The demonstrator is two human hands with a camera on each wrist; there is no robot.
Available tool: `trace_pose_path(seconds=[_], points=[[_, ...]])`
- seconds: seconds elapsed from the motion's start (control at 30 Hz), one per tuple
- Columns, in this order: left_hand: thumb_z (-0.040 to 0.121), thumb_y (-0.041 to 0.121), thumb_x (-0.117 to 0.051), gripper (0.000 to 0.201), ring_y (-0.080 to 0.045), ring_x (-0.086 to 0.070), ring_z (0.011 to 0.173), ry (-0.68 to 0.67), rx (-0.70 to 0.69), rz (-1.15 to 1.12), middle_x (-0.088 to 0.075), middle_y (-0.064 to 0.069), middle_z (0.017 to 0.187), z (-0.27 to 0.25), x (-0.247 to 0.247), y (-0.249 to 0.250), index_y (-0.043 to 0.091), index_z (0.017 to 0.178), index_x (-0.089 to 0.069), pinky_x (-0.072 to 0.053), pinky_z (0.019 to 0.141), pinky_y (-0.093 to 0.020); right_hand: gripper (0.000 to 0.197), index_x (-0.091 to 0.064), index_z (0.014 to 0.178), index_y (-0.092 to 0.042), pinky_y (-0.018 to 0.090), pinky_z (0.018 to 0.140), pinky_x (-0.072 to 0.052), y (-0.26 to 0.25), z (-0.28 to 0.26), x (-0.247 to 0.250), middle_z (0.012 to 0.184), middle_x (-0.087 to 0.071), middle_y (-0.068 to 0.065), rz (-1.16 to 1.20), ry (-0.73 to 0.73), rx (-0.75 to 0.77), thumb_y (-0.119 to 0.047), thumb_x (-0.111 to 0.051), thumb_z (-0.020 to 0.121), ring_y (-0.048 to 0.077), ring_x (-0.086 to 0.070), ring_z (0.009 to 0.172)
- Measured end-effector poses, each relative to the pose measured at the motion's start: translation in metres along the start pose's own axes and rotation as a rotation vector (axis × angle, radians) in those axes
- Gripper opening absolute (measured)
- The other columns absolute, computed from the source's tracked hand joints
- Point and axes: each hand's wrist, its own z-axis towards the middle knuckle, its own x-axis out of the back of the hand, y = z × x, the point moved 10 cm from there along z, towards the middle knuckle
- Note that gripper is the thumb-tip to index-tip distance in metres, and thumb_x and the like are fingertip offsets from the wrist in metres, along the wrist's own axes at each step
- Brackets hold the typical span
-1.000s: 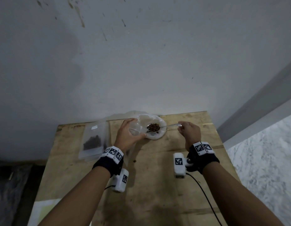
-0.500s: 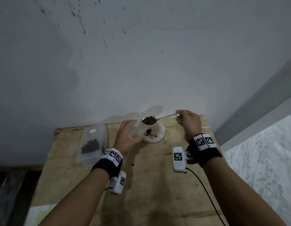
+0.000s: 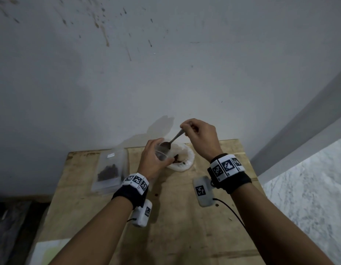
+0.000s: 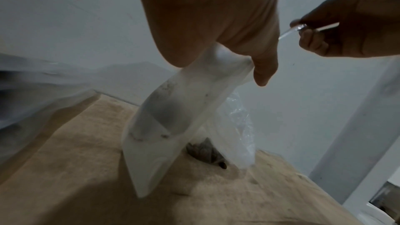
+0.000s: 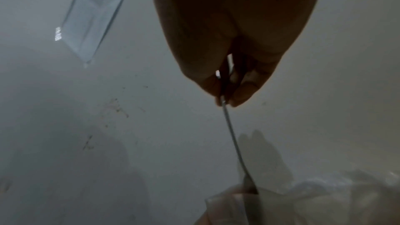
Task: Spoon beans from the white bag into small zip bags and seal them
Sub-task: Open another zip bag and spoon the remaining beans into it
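My left hand grips a small clear zip bag by its open mouth, and the bag hangs down above the table with dark contents blurred inside. My right hand pinches the handle of a metal spoon, tilted down with its bowl inside the mouth of the zip bag. In the right wrist view the spoon runs from my fingertips into the bag's mouth. The white bag lies open just behind and right of my left hand, a few brown beans showing inside.
A filled zip bag of beans lies flat at the back left of the wooden table, on top of other bags. The wall stands right behind the table. One loose bean lies by the white bag. A pale sheet sits at the front left.
My right hand lifted the loaded spoon out of the white bag, carried it left and tipped it into the zip bag. The left hand kept its hold on the zip bag.
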Motion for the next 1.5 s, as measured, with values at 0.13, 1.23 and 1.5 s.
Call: trace_pose_path(seconds=[0.13,1.23,1.5], points=[[0.067,0.019,-0.088,0.066,-0.010,-0.057,0.115,0.038,-0.026,-0.016,-0.056,0.004,0.123,-0.002,0.007,0.005,0.022,0.126,-0.058,-0.050,0.098,-0.031,0.015,-0.075,0.095,-0.020,0.024,0.070,-0.050,-0.026,-0.006,-0.006,0.086,-0.070,-0.001,-0.072,-0.076,0.232,-0.020,-0.060,0.096,0.010,-0.063,0.077],[0.069,0.026,-0.089,0.064,-0.008,-0.054,0.115,-0.108,-0.067,0.153,-0.058,0.002,0.130,-0.006,-0.010,-0.008,0.016,0.126,-0.062,-0.039,0.098,-0.013,0.014,-0.077,0.100,-0.017,0.016,0.074,-0.053,0.142,-0.060,0.014,0.093,-0.073,-0.001,0.000,0.251,-0.081,-0.014,-0.065,0.094,0.012,-0.069,0.083],[0.068,0.024,-0.090,0.067,-0.014,-0.052,0.125,-0.161,-0.041,0.199,-0.055,-0.003,0.136,0.000,-0.022,-0.014,0.014,0.128,-0.063,-0.040,0.107,-0.024,0.014,-0.076,0.101,-0.017,0.010,0.075,-0.048,0.135,-0.055,-0.001,0.094,-0.072,-0.005,0.050,0.182,-0.032,-0.011,-0.067,0.092,0.000,-0.065,0.086]])
